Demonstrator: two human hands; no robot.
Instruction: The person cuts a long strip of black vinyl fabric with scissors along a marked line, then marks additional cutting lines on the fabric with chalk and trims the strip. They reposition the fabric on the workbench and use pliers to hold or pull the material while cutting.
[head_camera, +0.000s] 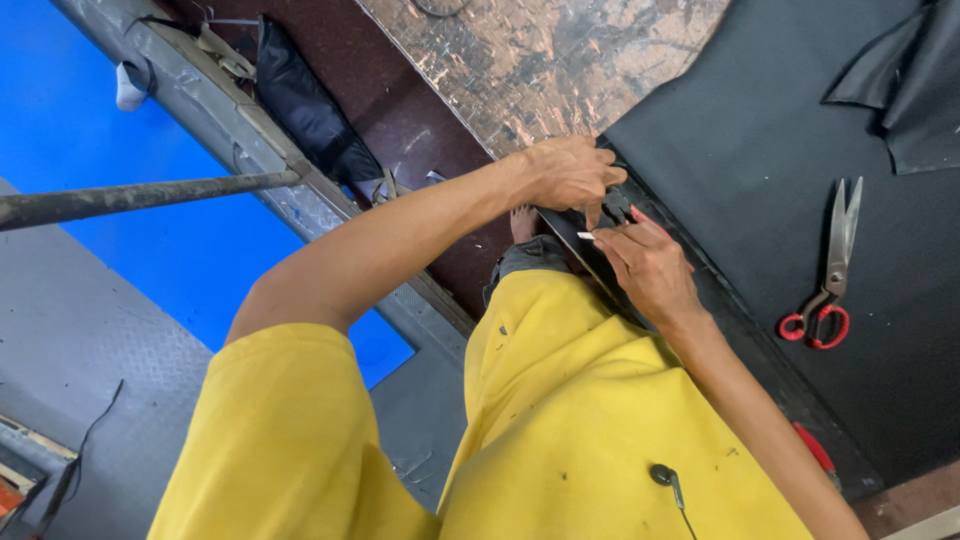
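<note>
We are looking down over a yellow shirt (560, 420) at the edge of the desk (540, 60), its worn, mottled top partly covered by a large black sheet (760, 140). Scissors with red handles (828, 272) are lying on that sheet, well to the right of the hands and apart from them; a folded black piece (900, 80) is sitting at the far right corner. A second red-handled tool (815, 448) is peeking out beside the right forearm. Off the desk's left side, a grey metal rail (230, 120) is running diagonally, with a dark bag (310, 105) resting against it, a rusty pole (130, 197) crossing in front, and a blue floor (110, 170) below. Nothing is blocking the hands. The left hand (570, 172) is curling down, fingers closed and pressing on the black strip (590, 250) at the sheet's near edge. The right hand (645, 262) is lying just beside it, fingers pinched on a small white piece (586, 236) against the same strip; we cannot tell what that piece is.
</note>
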